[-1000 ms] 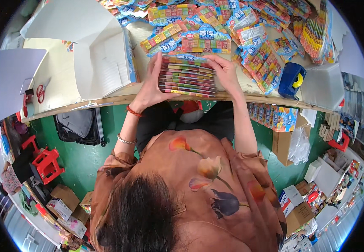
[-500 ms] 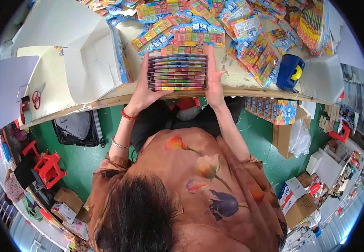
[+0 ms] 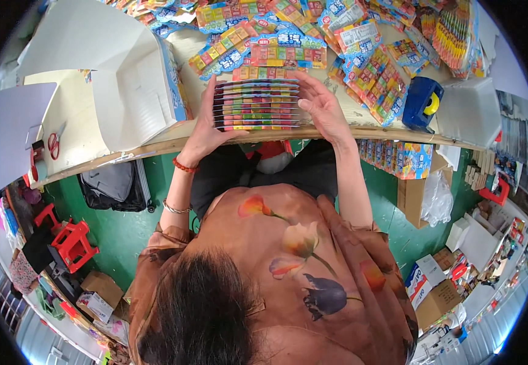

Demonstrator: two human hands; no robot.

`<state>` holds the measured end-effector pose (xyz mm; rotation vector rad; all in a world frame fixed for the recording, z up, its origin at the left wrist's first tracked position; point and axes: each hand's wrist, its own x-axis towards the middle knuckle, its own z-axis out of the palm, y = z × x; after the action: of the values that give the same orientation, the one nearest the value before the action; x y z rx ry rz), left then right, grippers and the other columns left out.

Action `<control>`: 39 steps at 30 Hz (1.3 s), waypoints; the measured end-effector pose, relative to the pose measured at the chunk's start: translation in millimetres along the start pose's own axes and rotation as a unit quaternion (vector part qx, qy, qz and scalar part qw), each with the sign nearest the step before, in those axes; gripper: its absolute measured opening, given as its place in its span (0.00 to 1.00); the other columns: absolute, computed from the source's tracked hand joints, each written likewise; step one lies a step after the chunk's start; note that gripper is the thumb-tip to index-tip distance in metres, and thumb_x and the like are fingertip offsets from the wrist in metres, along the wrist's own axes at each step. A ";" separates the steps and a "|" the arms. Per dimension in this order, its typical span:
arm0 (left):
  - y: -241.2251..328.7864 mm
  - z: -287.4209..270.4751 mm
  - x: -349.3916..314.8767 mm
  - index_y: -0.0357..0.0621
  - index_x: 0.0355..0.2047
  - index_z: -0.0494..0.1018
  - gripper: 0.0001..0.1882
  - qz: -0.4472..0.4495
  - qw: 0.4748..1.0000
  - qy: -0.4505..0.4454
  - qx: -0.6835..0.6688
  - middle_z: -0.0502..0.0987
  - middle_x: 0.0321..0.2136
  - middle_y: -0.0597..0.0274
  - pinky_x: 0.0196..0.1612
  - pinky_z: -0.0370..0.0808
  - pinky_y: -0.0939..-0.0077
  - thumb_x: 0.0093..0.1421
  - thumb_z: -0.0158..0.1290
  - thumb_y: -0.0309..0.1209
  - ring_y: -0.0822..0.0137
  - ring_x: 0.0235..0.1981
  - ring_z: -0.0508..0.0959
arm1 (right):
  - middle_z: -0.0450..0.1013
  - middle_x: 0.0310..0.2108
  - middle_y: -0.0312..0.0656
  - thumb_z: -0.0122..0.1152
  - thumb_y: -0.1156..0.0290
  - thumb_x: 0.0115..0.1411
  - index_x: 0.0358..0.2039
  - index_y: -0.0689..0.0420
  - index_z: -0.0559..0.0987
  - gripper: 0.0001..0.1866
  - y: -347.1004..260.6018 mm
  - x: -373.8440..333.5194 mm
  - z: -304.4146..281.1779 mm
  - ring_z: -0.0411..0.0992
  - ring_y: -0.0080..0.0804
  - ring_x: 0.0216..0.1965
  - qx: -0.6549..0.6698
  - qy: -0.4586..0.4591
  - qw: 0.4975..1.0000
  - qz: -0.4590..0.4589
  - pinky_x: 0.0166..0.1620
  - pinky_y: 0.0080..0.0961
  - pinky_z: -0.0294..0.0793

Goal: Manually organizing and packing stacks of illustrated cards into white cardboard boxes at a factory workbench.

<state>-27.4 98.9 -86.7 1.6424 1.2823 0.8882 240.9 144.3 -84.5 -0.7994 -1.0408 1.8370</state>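
A stack of several blister-card candy packs, with rows of coloured pieces, stands edge-on at the table's front edge. My left hand grips its left side, thumb along the near bottom corner and fingers up the side. My right hand is at the right side, fingers bent and apart. Its fingertips reach the far right corner and the thumb tip is close to the right edge; whether the thumb touches I cannot tell. Just beyond the stack lie loose candy packs of the same kind, with blue wavy tops.
An open white display box stands left of the stack, with red scissors farther left. On the right are a blue tape dispenser, a clear plastic box and a bundle of packs. Filled boxes sit below the table.
My right hand has come away from its flat press on the stack's right side, turning outward with fingers bent and spread. My left hand and the stack stay nearly in place.
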 end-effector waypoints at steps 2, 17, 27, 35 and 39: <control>0.6 -1.6 0.4 0.47 0.68 0.34 0.67 0.006 1.000 0.000 0.007 0.56 0.59 0.51 0.60 0.63 0.65 0.37 0.72 0.28 0.56 0.59 0.62 | 0.62 0.60 0.44 0.60 0.76 0.57 0.60 0.61 0.63 0.30 -0.5 1.3 1.8 0.59 0.33 0.62 -0.005 -0.001 1.000 0.002 0.65 0.31 0.55; -4.3 -1.2 -1.0 0.48 0.67 0.24 0.75 0.037 0.999 -0.017 -0.002 0.46 0.65 0.44 0.64 0.55 0.60 0.34 0.74 0.39 0.51 0.65 0.52 | 0.63 0.60 0.44 0.55 0.76 0.60 0.59 0.62 0.64 0.25 1.6 -1.7 8.5 0.60 0.33 0.61 -0.064 0.015 0.998 -0.020 0.64 0.31 0.56; 1.7 -1.4 0.4 0.48 0.67 0.24 0.73 0.037 0.999 -0.024 -0.018 0.44 0.66 0.45 0.64 0.57 0.61 0.36 0.73 0.37 0.53 0.65 0.53 | 0.70 0.50 0.49 0.47 0.75 0.65 0.57 0.59 0.65 0.19 14.7 -3.3 21.1 0.70 0.36 0.52 -0.312 0.100 0.937 -0.122 0.53 0.30 0.69; 2.1 -1.5 -2.2 0.45 0.67 0.31 0.69 0.013 1.000 -0.009 -0.011 0.52 0.62 0.49 0.62 0.60 0.64 0.37 0.72 0.32 0.55 0.62 0.59 | 0.72 0.47 0.49 0.49 0.78 0.62 0.55 0.59 0.67 0.19 10.4 -8.6 28.3 0.72 0.39 0.49 -0.359 0.125 0.915 -0.133 0.51 0.30 0.71; 4.3 -1.7 -2.7 0.43 0.67 0.36 0.64 -0.011 0.999 -0.001 -0.033 0.58 0.57 0.51 0.61 0.61 0.65 0.39 0.71 0.29 0.57 0.59 0.62 | 0.74 0.44 0.49 0.49 0.79 0.62 0.53 0.60 0.68 0.17 6.7 -9.6 20.6 0.73 0.39 0.48 -0.338 0.098 0.928 -0.121 0.49 0.29 0.72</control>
<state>-27.9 96.1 -82.1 1.5744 1.2541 0.9071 225.5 126.8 -80.1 -1.1623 -1.5866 1.1505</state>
